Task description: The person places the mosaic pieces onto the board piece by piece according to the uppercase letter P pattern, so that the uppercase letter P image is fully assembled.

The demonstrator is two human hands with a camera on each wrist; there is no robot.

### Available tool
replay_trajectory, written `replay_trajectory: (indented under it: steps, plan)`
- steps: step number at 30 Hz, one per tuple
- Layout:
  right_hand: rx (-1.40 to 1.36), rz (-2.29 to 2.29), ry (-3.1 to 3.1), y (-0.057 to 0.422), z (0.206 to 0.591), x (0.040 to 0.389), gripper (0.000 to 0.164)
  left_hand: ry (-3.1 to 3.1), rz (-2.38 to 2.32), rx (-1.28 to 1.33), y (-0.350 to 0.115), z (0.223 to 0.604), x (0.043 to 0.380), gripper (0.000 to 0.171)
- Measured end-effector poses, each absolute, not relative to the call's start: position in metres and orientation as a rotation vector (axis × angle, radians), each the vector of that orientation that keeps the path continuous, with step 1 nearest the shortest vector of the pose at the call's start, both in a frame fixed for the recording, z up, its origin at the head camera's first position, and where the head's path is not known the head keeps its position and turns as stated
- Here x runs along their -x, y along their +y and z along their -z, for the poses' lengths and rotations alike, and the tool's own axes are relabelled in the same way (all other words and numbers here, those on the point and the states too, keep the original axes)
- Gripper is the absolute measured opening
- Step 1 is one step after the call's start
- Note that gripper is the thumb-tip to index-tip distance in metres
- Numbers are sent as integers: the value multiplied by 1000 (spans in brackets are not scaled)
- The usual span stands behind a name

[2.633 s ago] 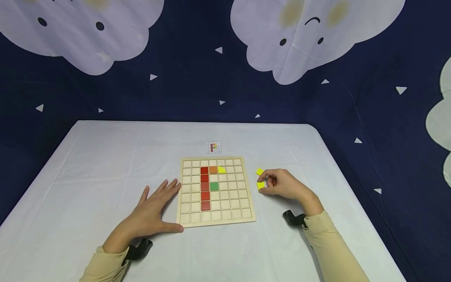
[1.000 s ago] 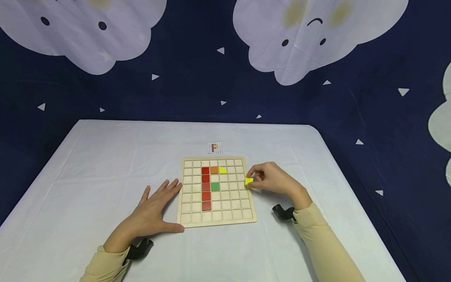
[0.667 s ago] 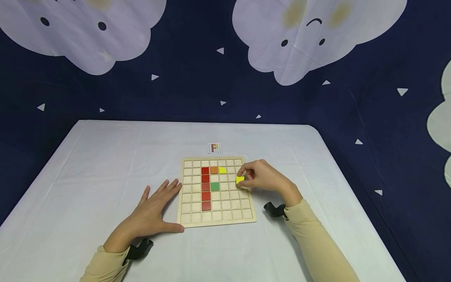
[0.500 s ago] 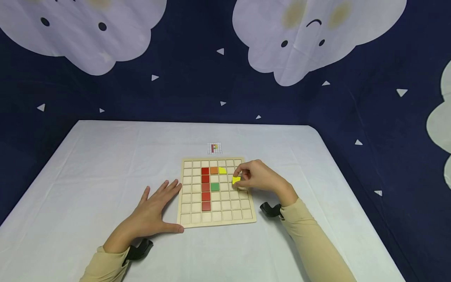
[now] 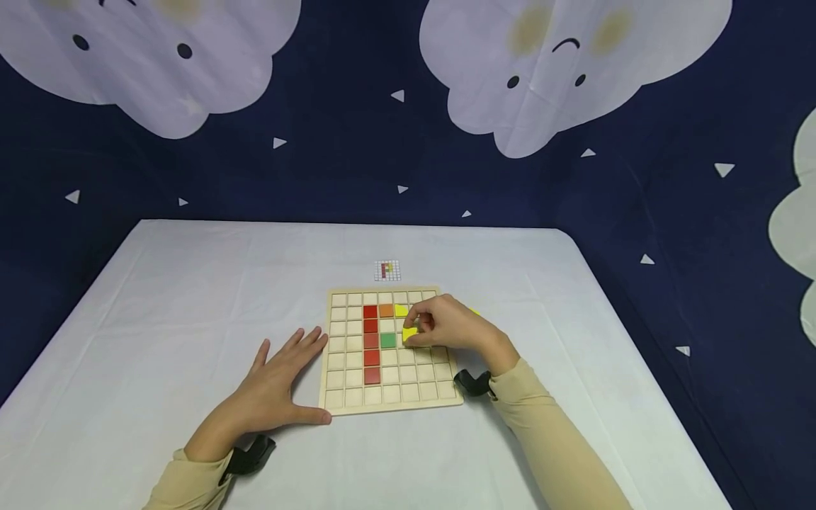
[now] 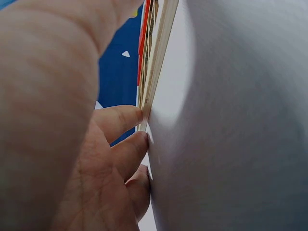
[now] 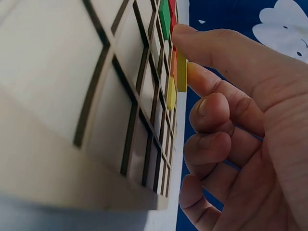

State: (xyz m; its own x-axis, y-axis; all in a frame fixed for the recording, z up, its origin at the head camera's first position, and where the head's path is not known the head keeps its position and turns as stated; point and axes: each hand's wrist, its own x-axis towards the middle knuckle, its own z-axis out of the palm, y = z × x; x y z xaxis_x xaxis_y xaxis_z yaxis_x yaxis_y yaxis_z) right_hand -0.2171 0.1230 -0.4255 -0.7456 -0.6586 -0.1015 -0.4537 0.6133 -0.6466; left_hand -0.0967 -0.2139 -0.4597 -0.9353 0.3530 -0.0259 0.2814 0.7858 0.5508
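A wooden grid board (image 5: 390,409) lies on the white-covered table. In its cells sit a column of several red tiles (image 5: 371,341), an orange tile (image 5: 386,310), a green tile (image 5: 387,341) and a yellow tile (image 5: 400,310). My right hand (image 5: 449,324) pinches another yellow tile (image 7: 181,71) between thumb and index finger, close over the board just right of the green tile. My left hand (image 5: 274,389) is spread at the board's left side, its fingertips (image 6: 139,115) right at the edge and its thumb at the near left corner.
A small printed card (image 5: 387,270) with a coloured grid pattern lies behind the board. Mostly hidden behind my right hand, one more yellow tile (image 5: 474,312) shows on the table. A dark blue backdrop (image 5: 357,156) with clouds stands behind the table.
My right hand has picked up a yellow tile from the table right of the board and carried it left over the cells. My left hand has stayed in place.
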Motion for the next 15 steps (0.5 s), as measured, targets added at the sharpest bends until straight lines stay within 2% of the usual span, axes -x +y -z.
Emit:
replay_trajectory:
  steps: [15]
  plan:
    - [926, 825, 2478, 112, 428, 215, 21, 2853, -837, -520, -214, 457, 96, 130]
